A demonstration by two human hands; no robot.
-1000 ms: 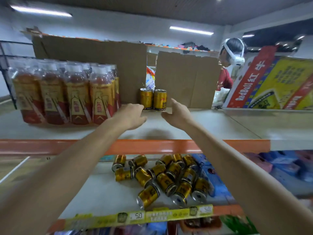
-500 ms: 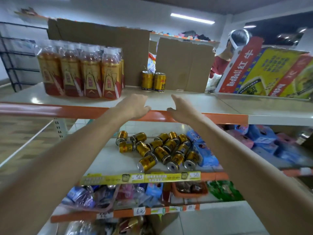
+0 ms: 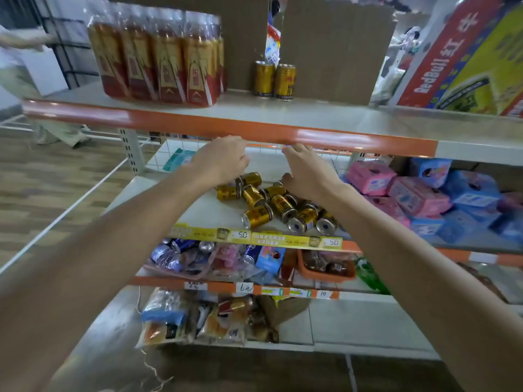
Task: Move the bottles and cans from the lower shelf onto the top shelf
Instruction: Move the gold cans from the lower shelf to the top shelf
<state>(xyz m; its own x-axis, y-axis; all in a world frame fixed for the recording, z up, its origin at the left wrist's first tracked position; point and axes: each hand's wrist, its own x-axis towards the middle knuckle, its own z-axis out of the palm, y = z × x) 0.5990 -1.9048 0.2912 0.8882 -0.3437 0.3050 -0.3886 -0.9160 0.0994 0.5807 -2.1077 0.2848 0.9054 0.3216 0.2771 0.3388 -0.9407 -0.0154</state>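
Observation:
Several gold cans [image 3: 283,206] lie on their sides in a pile on the lower shelf [image 3: 198,213]. My left hand [image 3: 223,159] hovers over the pile's back left, fingers loosely bent, holding nothing. My right hand [image 3: 308,174] is just above the pile's back right, its thumb close to a can, with nothing gripped. Both hands are under the orange front edge of the top shelf [image 3: 283,111]. On that shelf stand two upright gold cans [image 3: 274,80] and a shrink-wrapped pack of tea bottles [image 3: 158,58].
Cardboard sheets [image 3: 334,46] back the top shelf, and a RedBull carton [image 3: 458,58] leans at its right. Pink and blue boxes [image 3: 418,193] crowd the lower shelf right of the cans. A yellow price strip [image 3: 254,237] edges it. Snack bags fill the shelves below.
Both hands dropped from the top shelf's surface to below its edge, down over the can pile. My view tilted downward and closer to the shelves.

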